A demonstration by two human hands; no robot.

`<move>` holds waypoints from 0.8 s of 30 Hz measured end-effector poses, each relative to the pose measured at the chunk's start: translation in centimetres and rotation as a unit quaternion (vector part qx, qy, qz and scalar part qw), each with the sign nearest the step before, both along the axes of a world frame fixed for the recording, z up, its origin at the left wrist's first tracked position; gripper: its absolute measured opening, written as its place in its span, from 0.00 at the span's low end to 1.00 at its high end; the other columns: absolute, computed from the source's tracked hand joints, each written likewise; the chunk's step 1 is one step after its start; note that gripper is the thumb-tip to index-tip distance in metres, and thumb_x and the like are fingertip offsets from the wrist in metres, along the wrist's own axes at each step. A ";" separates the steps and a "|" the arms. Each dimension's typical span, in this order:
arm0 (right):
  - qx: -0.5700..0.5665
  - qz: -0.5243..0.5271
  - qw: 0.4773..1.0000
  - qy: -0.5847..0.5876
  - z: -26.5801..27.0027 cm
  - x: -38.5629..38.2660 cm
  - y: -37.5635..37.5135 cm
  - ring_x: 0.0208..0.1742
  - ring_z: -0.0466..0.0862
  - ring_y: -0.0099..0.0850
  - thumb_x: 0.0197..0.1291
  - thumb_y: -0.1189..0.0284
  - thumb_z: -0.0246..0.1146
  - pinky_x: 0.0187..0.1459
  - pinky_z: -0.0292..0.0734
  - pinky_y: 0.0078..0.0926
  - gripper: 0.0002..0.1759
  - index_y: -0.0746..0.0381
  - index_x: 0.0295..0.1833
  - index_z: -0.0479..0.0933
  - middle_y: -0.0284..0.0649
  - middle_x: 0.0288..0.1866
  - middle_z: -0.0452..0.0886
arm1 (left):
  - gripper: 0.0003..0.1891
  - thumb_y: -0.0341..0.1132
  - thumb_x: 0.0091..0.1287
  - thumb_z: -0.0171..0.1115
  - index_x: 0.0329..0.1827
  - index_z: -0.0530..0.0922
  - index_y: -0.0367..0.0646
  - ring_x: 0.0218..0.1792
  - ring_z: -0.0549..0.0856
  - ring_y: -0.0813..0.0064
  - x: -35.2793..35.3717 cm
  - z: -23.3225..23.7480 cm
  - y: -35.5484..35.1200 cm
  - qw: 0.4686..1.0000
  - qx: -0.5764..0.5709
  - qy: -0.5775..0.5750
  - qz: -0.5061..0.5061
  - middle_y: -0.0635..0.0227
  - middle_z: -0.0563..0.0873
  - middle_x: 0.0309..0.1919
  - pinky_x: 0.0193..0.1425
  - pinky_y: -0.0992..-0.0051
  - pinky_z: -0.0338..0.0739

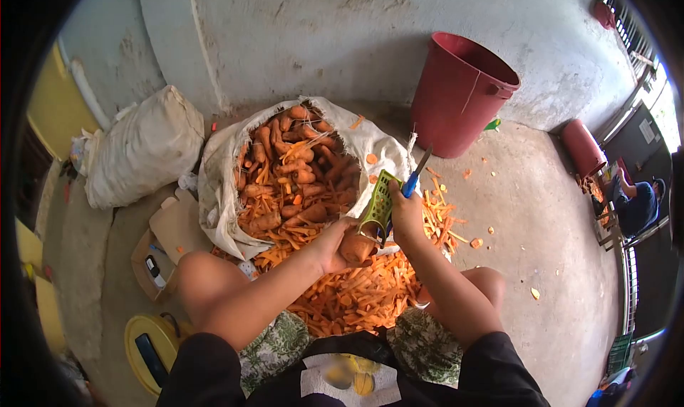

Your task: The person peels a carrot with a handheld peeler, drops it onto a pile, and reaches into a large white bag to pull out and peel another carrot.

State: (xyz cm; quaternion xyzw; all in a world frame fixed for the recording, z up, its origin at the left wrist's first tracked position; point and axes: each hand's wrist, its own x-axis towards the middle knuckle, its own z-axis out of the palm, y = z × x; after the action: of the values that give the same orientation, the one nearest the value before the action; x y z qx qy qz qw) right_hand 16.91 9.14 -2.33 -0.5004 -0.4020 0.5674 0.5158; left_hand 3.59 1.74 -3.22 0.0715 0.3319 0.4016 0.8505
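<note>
My left hand (333,246) is wrapped round a thick carrot (357,249), its blunt end turned toward me. In my right hand (407,212) is a green vegetable peeler (377,202), its lower end at the carrot. The same hand also grips a small knife (411,183) with a blue handle, the blade pointing up and away. Just beyond my hands stands a white woven sack (217,182), rolled open and full of carrots (293,167). Orange peelings (356,293) lie heaped between my legs, below both hands.
A tall red bin (456,100) stands by the wall, behind the sack to the right. At left are a stuffed white sack (146,147), an open cardboard box (146,268) and a phone (151,361) on a yellow lid (135,328). Another person (636,206) sits far right.
</note>
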 end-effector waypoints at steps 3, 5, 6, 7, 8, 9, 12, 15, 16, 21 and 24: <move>0.043 -0.015 0.996 -0.074 0.6 -0.3 0.1 0.18 0.65 0.19 0.60 0.65 0.54 0.21 0.60 0.22 0.15 0.64 0.26 0.70 0.29 0.17 0.67 | 0.20 0.48 0.67 0.41 0.52 0.67 0.43 0.38 0.80 0.68 0.4 -0.1 0.5 0.998 0.058 -0.012 0.028 0.64 0.78 0.39 0.40 0.68 0.79; 0.023 -0.026 0.999 -0.041 0.5 -0.3 0.5 0.18 0.64 0.18 0.61 0.65 0.53 0.20 0.59 0.21 0.15 0.63 0.25 0.68 0.28 0.16 0.66 | 0.19 0.48 0.68 0.39 0.52 0.67 0.43 0.37 0.80 0.69 0.4 -0.2 0.8 0.998 0.049 -0.002 0.047 0.65 0.78 0.38 0.40 0.69 0.79; 0.011 -0.033 0.997 -0.064 1.4 -0.6 0.0 0.17 0.63 0.17 0.61 0.65 0.53 0.19 0.58 0.21 0.16 0.63 0.24 0.67 0.28 0.15 0.65 | 0.19 0.48 0.68 0.38 0.51 0.67 0.44 0.37 0.80 0.70 0.4 -0.3 0.9 0.997 0.041 0.008 0.065 0.65 0.78 0.37 0.40 0.69 0.79; 0.010 -0.033 0.997 -0.065 2.1 -0.9 -0.5 0.17 0.63 0.17 0.61 0.65 0.53 0.19 0.58 0.21 0.16 0.63 0.24 0.67 0.28 0.15 0.65 | 0.19 0.48 0.68 0.38 0.51 0.67 0.44 0.37 0.80 0.70 0.2 -0.4 1.0 0.997 0.041 0.007 0.065 0.65 0.78 0.37 0.40 0.69 0.79; 0.042 -0.019 0.995 -0.085 2.5 -1.1 -1.0 0.17 0.63 0.17 0.61 0.66 0.53 0.19 0.58 0.21 0.16 0.63 0.23 0.67 0.28 0.15 0.65 | 0.19 0.47 0.69 0.36 0.51 0.67 0.44 0.37 0.80 0.70 -0.2 -0.6 1.0 0.998 0.038 -0.019 0.054 0.65 0.78 0.37 0.40 0.69 0.79; 0.073 -0.005 0.992 -0.105 2.6 -1.4 -1.3 0.18 0.63 0.17 0.61 0.66 0.53 0.19 0.58 0.21 0.16 0.63 0.23 0.66 0.28 0.15 0.65 | 0.18 0.46 0.69 0.35 0.51 0.67 0.44 0.37 0.80 0.70 -0.4 -0.8 1.0 0.997 0.035 -0.045 0.042 0.65 0.78 0.38 0.40 0.69 0.79; 0.131 -0.001 0.979 -0.154 2.1 -2.2 -1.8 0.18 0.61 0.18 0.61 0.67 0.53 0.19 0.58 0.22 0.15 0.64 0.25 0.66 0.30 0.15 0.64 | 0.18 0.44 0.70 0.32 0.50 0.67 0.44 0.37 0.80 0.71 -0.1 -1.4 1.0 0.996 0.038 -0.069 0.041 0.65 0.78 0.38 0.40 0.70 0.79; 0.164 0.002 0.971 -0.173 1.3 -2.3 -1.8 0.18 0.61 0.20 0.60 0.67 0.53 0.20 0.59 0.25 0.14 0.64 0.26 0.66 0.32 0.15 0.63 | 0.17 0.43 0.70 0.32 0.50 0.66 0.44 0.37 0.80 0.71 0.7 0.4 0.5 0.997 0.017 -0.017 0.074 0.64 0.78 0.38 0.39 0.70 0.79; 0.169 -0.006 0.965 -0.201 1.4 -2.4 -2.0 0.17 0.62 0.23 0.60 0.67 0.53 0.20 0.60 0.26 0.14 0.65 0.26 0.66 0.35 0.15 0.64 | 0.17 0.43 0.70 0.32 0.50 0.66 0.44 0.37 0.80 0.71 0.8 0.5 0.4 0.997 0.016 -0.017 0.074 0.64 0.78 0.38 0.39 0.70 0.79; 0.160 -0.021 0.936 -0.313 1.5 -2.2 -1.8 0.17 0.69 0.35 0.60 0.66 0.53 0.22 0.63 0.33 0.15 0.66 0.27 0.67 0.45 0.17 0.70 | 0.19 0.45 0.70 0.31 0.50 0.67 0.43 0.37 0.80 0.73 0.4 1.5 0.1 0.980 0.100 0.172 -0.004 0.64 0.78 0.37 0.41 0.70 0.78; 0.166 -0.146 0.897 -0.382 1.0 -0.3 2.0 0.21 0.74 0.43 0.61 0.65 0.52 0.24 0.65 0.36 0.15 0.66 0.30 0.70 0.51 0.20 0.74 | 0.21 0.48 0.70 0.31 0.50 0.67 0.42 0.36 0.80 0.75 1.0 2.5 -1.1 0.971 0.089 0.200 -0.091 0.63 0.79 0.37 0.41 0.71 0.77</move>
State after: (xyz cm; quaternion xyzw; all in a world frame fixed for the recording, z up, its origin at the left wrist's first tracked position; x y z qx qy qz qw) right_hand 16.57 11.18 -1.30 -0.6385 -0.5793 0.1757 0.4752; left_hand 4.54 0.67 -0.75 0.2559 0.4507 0.3283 0.7897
